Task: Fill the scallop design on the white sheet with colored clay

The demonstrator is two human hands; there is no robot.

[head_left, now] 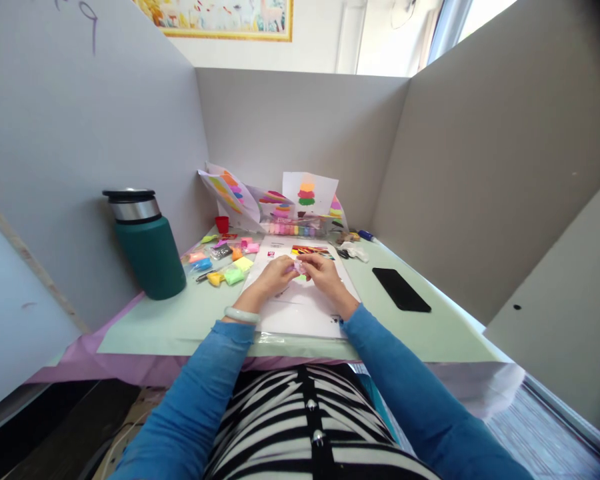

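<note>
Over a white paper sheet (300, 319), both of my hands meet at a small pale pink packet (299, 267); it looks like crinkled clear plastic. My left hand (276, 273) pinches its left side, with a pale bangle (242, 315) at that wrist. From the other side, the fingers of my right hand (326, 275) close on it. A bit of light green (303, 277) shows just under the fingers. To the left of the sheet lie several small bags of coloured clay, among them a green one (234, 275), a yellow one (216, 279) and a blue one (201, 265).
A teal bottle (150, 257) stands at the left, a black phone (401, 289) lies at the right. At the back are a red cup (223, 224), painted paper sheets (310, 193), a clear pack of colours (293, 229), a blue marker (367, 236) and crumpled white tissue (356, 252). Grey partitions (300, 113) enclose the table.
</note>
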